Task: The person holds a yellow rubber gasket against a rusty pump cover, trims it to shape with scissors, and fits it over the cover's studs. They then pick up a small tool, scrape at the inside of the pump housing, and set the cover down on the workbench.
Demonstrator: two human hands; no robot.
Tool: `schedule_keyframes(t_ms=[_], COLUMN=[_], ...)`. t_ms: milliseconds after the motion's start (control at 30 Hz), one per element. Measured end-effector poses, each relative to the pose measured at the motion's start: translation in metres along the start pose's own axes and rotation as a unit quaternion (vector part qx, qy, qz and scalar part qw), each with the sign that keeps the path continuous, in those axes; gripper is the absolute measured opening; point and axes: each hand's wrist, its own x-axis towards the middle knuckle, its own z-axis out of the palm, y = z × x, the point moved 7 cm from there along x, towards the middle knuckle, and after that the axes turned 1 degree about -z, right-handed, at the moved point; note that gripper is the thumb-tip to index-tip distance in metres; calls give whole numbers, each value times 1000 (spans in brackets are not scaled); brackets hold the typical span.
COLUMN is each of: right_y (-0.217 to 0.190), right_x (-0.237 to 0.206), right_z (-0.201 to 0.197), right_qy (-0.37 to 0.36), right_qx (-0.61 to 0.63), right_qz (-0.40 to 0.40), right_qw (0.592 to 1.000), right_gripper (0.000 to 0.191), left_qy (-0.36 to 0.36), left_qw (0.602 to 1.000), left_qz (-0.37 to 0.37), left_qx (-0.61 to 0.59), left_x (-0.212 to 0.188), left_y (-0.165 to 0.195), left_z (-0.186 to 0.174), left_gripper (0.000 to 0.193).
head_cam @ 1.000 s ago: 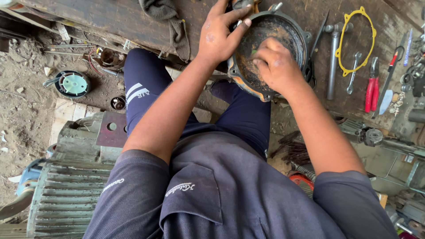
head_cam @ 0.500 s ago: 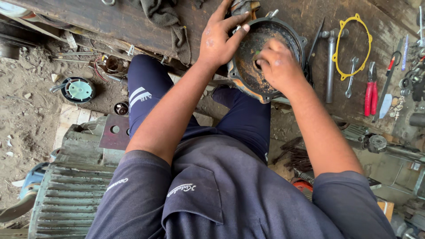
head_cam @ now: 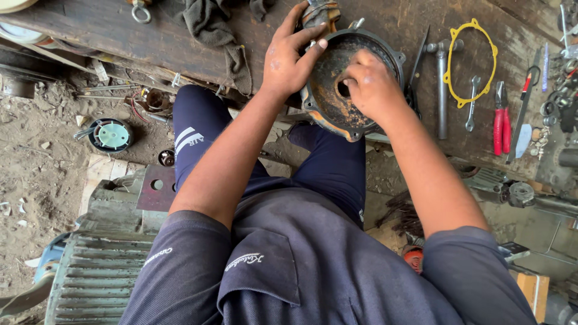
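Both hands on rusty round motor cover [head_cam: 337, 90] at near tabletop [head_cam: 120, 36] edge.
Left hand [head_cam: 289, 57] gripped its rim; right hand [head_cam: 370, 84] pressed fingers inside. Cover overhung the edge; a slipped grip could have dropped it.

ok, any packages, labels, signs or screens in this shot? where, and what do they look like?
No packages, signs or screens.
Shirt marks: small white script on the dark chest pocket, another on the left sleeve.
Trouser mark: white stripes with small white letters on the dark blue leg, below the left hand.
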Motion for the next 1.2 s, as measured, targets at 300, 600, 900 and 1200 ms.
schedule_keyframes(t_ms=[300, 600, 900, 1200], right_y=[4, -3, -1, -3], right_x=[3, 4, 9, 5], right_z=[15, 10, 3, 1], right_qy=[-70, -66, -36, 6], right_qx=[44, 127, 63, 11], right_qz=[-13, -40, -48, -33], right_qw=[996, 989, 996, 999], right_gripper=[9, 9, 6, 8], left_qy=[-4, 0, 2, -1], left_qw=[1000, 1000, 1000, 1000], left_qz=[15, 11, 4, -2], left_qx=[-1, 2, 8, 9], left_x=[-1, -1, 1, 0], left_y=[0, -2, -8, -8], left_z=[1, 1, 5, 6], left_gripper=[34, 34, 33, 33])
